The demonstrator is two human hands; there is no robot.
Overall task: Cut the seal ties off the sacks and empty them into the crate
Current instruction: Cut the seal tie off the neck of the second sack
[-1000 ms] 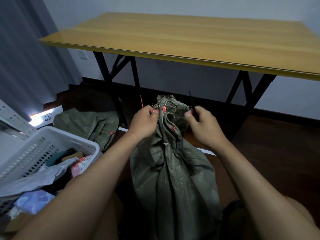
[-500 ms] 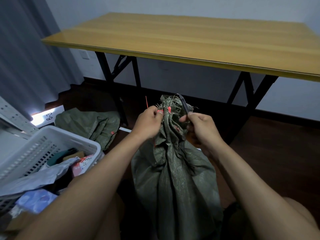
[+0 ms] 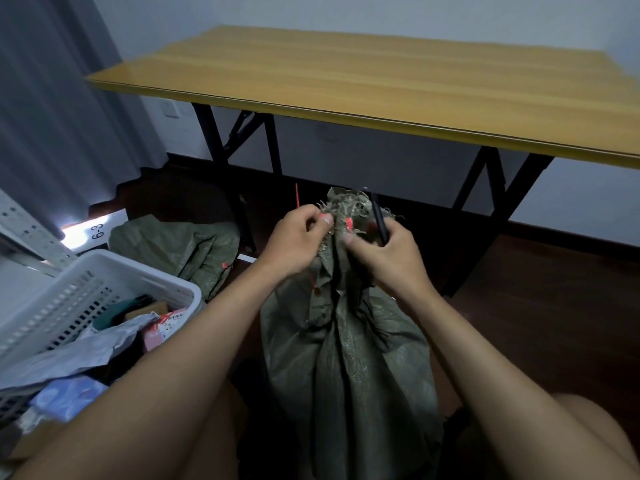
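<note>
Head view: green woven sack (image 3: 349, 368) stands upright on the dark floor between the person's knees, neck gathered and frayed at the top, still closed; contents not visible. Red seal tie (image 3: 348, 223) sits at the neck, its thin tail (image 3: 296, 196) sticking up to the left. Left hand (image 3: 294, 242) has fingers curled, thumb and forefinger pinching the neck beside the tie. Right hand (image 3: 388, 252) is curled round a slim dark tool (image 3: 378, 218), held nearly upright against the neck; blade type cannot be told.

White slatted crate (image 3: 86, 289) at left holds a grey plastic mailer (image 3: 69, 355), a blue packet (image 3: 67, 396), a red-and-white parcel (image 3: 164, 323) and dark items. A second green sack (image 3: 176, 249) lies flat and crumpled on the floor behind the crate. Wooden folding table (image 3: 346, 81) stands beyond.

Versus 0.5 s ago: tool has swung from leaning left over the neck to near vertical; right hand sits closer to the tie. Left-hand pinch unchanged.
</note>
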